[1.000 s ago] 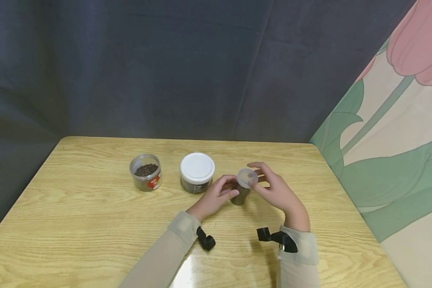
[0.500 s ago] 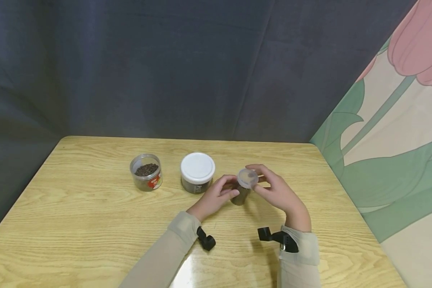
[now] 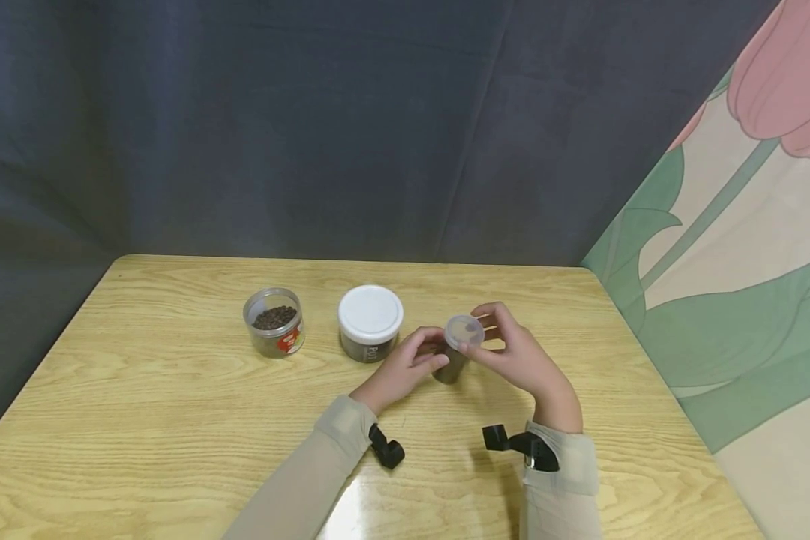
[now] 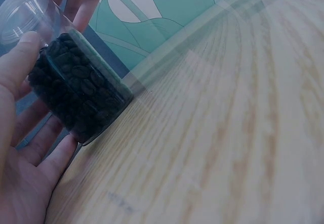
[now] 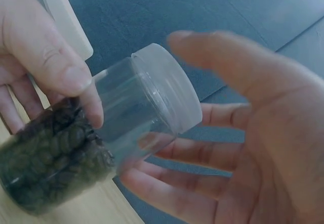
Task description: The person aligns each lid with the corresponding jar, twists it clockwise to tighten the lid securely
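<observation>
A clear jar (image 5: 58,155) of dark coffee beans stands upright on the table, its pale translucent screw lid (image 5: 174,92) on top. My left hand (image 3: 400,375) holds the jar's body, thumb on the near side and fingers around the back, as the left wrist view also shows. Around the lid is my right hand (image 3: 523,364), its fingers loosely bent. In the right wrist view its thumb stands apart from the lid, while the other fingers lie behind the lid and the jar's upper wall. Whether those fingers touch the jar is hard to tell.
Left of the hands stands a dark tub (image 3: 370,351) with a white lid (image 3: 370,312). Farther left is an open clear jar (image 3: 273,341) holding brown granules, with a red label. A dark curtain (image 3: 310,135) hangs behind the wooden table (image 3: 175,435).
My right fingers closed in on the lid half a second ago, then spread and shifted around it. The left hand and the jar have stayed in place.
</observation>
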`<state>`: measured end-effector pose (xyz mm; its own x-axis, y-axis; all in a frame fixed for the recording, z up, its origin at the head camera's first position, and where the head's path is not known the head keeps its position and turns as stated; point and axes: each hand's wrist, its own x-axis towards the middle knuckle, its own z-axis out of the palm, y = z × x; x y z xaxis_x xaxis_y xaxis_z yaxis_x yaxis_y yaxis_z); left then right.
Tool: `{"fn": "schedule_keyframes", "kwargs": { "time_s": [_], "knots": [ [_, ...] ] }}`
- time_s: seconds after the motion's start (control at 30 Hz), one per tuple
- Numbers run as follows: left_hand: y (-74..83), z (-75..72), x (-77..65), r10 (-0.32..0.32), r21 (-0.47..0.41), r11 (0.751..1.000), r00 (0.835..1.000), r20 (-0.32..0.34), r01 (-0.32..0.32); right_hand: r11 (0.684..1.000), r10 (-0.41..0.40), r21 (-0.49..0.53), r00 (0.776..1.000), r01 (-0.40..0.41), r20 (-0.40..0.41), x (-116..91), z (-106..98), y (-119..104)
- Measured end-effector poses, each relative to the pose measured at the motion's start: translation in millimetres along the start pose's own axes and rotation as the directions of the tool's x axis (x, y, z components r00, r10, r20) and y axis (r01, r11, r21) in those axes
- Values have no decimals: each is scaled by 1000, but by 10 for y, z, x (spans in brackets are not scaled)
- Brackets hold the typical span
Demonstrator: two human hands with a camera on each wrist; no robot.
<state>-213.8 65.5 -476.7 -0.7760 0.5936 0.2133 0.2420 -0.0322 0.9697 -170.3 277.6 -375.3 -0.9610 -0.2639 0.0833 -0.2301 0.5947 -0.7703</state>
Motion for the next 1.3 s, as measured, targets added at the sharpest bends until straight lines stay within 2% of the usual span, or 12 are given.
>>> {"fn": "schedule_keyframes", "kwargs": {
  "time_s": [0.23, 0.47, 0.57, 0.83, 1.3],
  "knots": [
    [-14, -1, 14, 21, -8, 1000, 1000, 3, -21, 996, -71, -53, 997, 72, 18, -12, -35, 25],
    [7, -9, 2, 18, -5, 1000, 1000, 7, -18, 986, -157, -45, 987, 159, 33, -3, -39, 28],
    [12, -12, -2, 12, -4, 1000, 1000, 6, -12, 988, -146, -47, 989, 147, 30, -8, -39, 19],
    [14, -8, -2, -1, -5, 1000, 1000, 6, 1, 999, -33, 1, 999, 33, 36, -15, -32, -3],
    [0, -5, 2, -3, 5, 1000, 1000, 5, 3, 1000, 3, 12, 1000, -3, 8, -19, -9, -16]
  ]
}}
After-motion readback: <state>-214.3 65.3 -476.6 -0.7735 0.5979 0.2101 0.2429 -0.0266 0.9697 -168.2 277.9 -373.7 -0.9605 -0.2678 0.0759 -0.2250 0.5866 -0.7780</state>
